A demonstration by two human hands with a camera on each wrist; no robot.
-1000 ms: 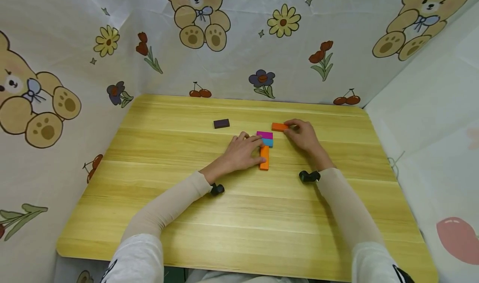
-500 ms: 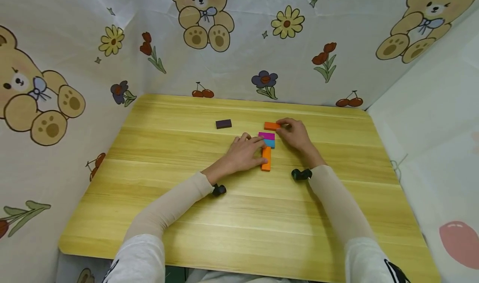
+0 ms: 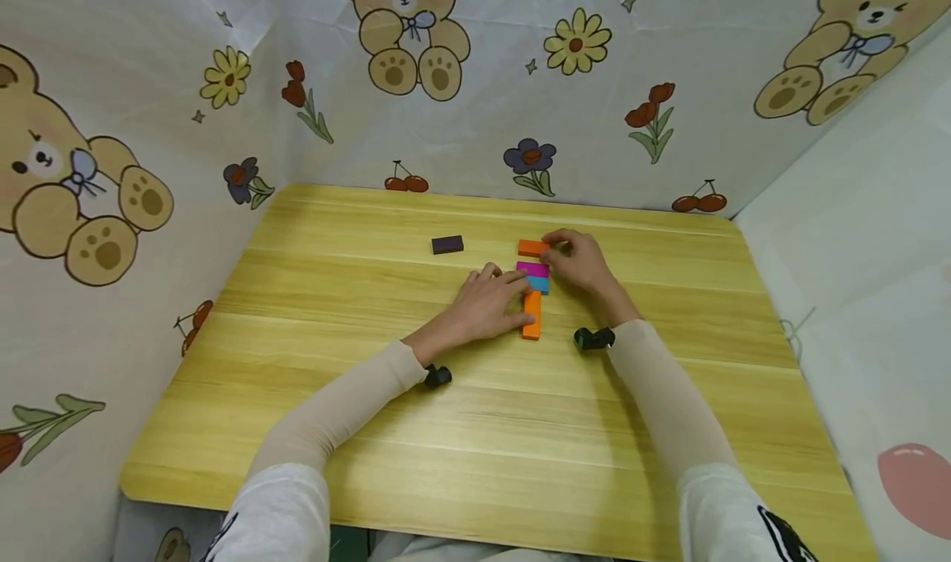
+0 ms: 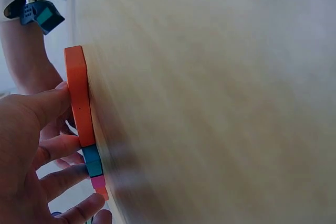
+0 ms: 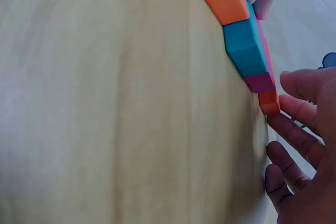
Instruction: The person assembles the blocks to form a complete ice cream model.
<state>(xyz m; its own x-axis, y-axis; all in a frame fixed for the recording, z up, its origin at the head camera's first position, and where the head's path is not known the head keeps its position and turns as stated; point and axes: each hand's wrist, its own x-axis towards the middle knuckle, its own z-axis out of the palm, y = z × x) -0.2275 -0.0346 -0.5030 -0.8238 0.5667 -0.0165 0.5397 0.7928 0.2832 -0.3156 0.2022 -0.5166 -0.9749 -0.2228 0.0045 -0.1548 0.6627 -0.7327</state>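
My left hand (image 3: 486, 304) rests on a line of blocks, fingers spread. Its thumb touches the near orange block (image 3: 531, 316), which lies lengthwise, while the fingertips reach the blue block (image 3: 538, 285) and the pink block (image 3: 532, 269). Behind them, my right hand (image 3: 584, 263) pinches the right end of a second orange block (image 3: 532, 247), lying crosswise. In the right wrist view, this far orange block (image 5: 269, 103) sits at the end of the row, close against the pink block (image 5: 260, 82). The left wrist view shows the thumb along the near orange block (image 4: 79, 98).
A dark purple block (image 3: 447, 245) lies on the wooden table (image 3: 357, 257), left of the row. A printed cloth (image 3: 461, 133) with bears and flowers rises behind the table's back edge. Small black cameras (image 3: 594, 339) are worn at both wrists.
My right hand has slid the far orange block leftward, so it now lies behind the pink block. The left hand has stayed on the row. The head view has shifted slightly.
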